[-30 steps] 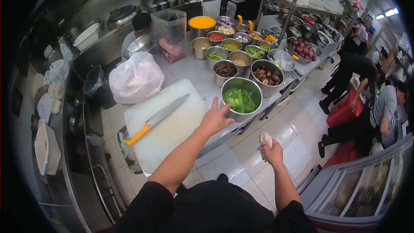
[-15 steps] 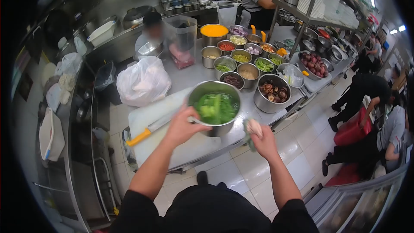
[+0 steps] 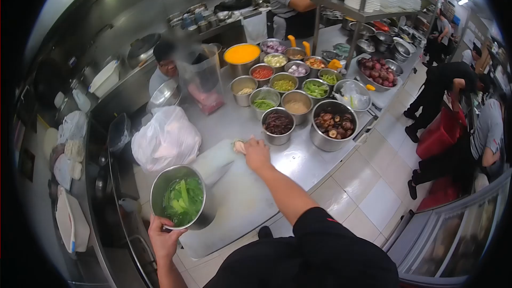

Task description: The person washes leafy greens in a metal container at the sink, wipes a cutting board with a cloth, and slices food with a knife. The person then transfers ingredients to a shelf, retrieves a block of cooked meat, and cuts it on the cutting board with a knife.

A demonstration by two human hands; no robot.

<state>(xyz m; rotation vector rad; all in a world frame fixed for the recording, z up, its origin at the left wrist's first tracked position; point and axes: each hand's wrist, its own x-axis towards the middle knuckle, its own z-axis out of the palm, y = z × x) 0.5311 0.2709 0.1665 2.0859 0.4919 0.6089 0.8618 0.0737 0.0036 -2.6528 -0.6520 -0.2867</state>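
At the lower left, my left hand grips the near rim of a steel pot holding green vegetables in liquid. The pot is over the left part of the white cutting board. Past the board's far edge, my right hand is closed on a pale cloth near the steel counter. A knife blade shows on the board; its handle is hidden. Just right of my right hand stands a pot of dark red pieces.
A white plastic bag lies left of the board. Steel pots of chopped ingredients crowd the far counter, with a mushroom pot at the right edge. A co-worker is across the counter; others stand farther back and right.
My left hand has carried the green vegetable pot left and nearer to me. My right hand has moved left with the cloth, from beyond the counter's edge to the board's far side.
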